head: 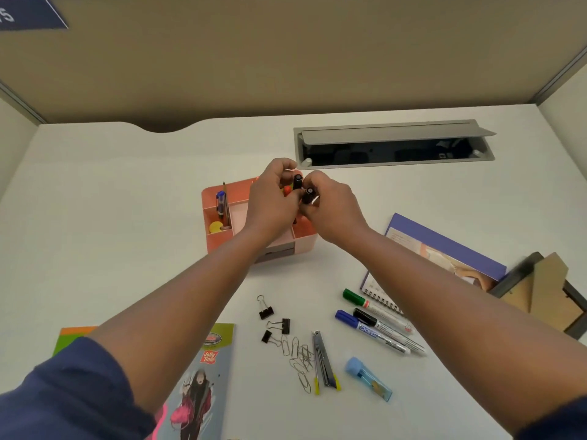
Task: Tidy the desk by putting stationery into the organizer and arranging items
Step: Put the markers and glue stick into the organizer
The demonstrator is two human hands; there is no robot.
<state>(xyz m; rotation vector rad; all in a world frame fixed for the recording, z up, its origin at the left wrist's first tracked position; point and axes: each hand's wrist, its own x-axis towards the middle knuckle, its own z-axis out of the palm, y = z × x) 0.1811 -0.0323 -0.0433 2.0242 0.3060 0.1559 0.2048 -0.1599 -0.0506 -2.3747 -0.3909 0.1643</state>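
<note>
Head view is showing both hands working together over the pink organizer (219, 239), so the grip comes first. The left hand (271, 201) is curling its fingers round one black pen (297, 183), which is standing nearly upright with its cap end toward the camera. The right hand (333, 206) is pinching a second black pen (308, 195) just beside the first, and the two hands are touching or nearly touching at the fingertips. Both pens are hovering above the organizer's right rear part; which compartment they are heading for is hidden by the hands. Both forearms are reaching forward from the near edge of the desk (127, 185) and converging over the organizer, dark blue sleeves pushed up near the elbows.

Judging the progress, the task is looking partly done. A blue pen (220, 203) and a pencil (226, 201) are already standing in the left rear compartment, with a yellow round item (216, 227) below them. Much is waiting outside: three binder clips (273, 322), a heap of paper clips (300, 360), a metal tool with yellow tips (324, 363), a green marker (357, 299), a black marker (381, 325), a blue marker (365, 328) and a small blue case (370, 374). A spiral notebook (444, 249), a picture frame (546, 290) and a booklet (203, 376) are lying unarranged too.
</note>
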